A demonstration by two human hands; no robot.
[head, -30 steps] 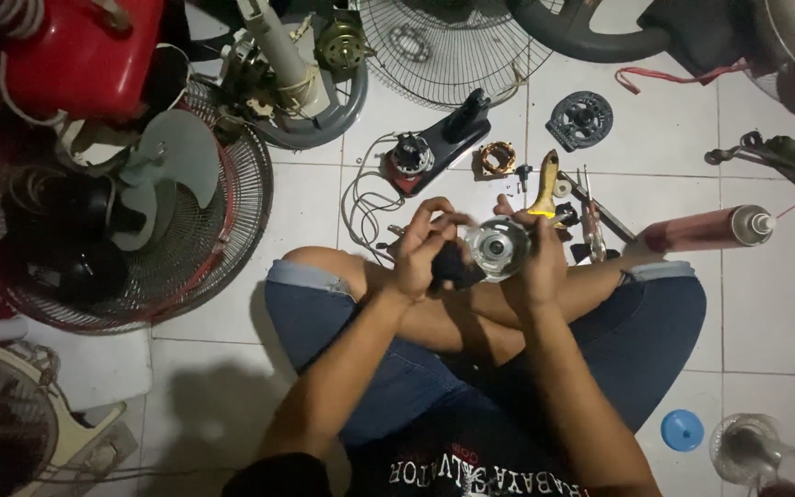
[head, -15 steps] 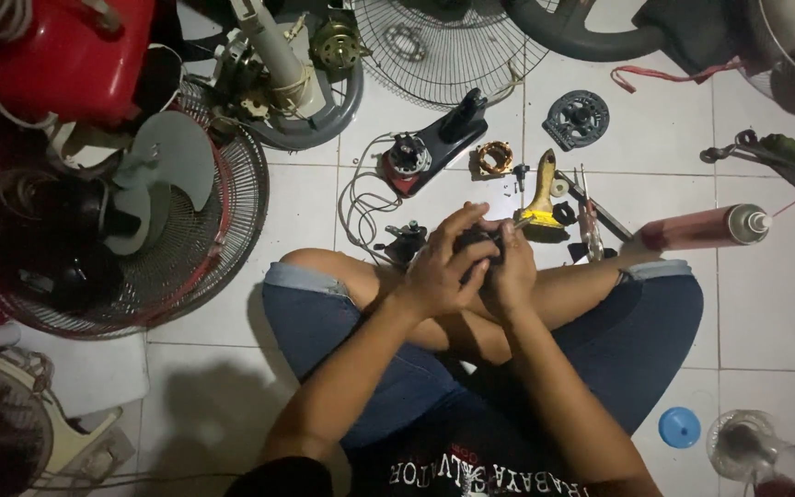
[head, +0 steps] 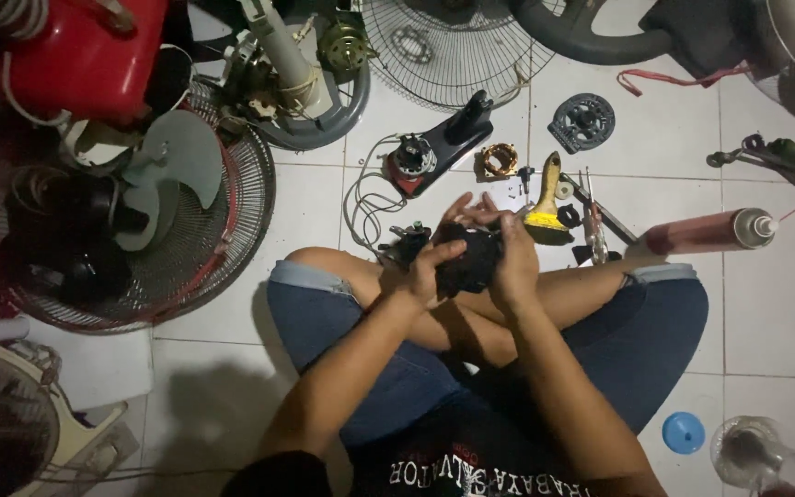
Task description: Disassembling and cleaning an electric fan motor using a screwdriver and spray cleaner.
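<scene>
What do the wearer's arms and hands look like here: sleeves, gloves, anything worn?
Both forearms are bare to the bottom edge of the frame, with no sleeves in view. The left hand and right hand are bare: no gloves, and no rings, watch or wristband can be made out in the dim light. No cables or markings on them.

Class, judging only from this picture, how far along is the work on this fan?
Done: fan guard, blade and copper winding lie apart on the floor. In hand: left hand and right hand grip a dark part. Left: everything remains unassembled.
</scene>
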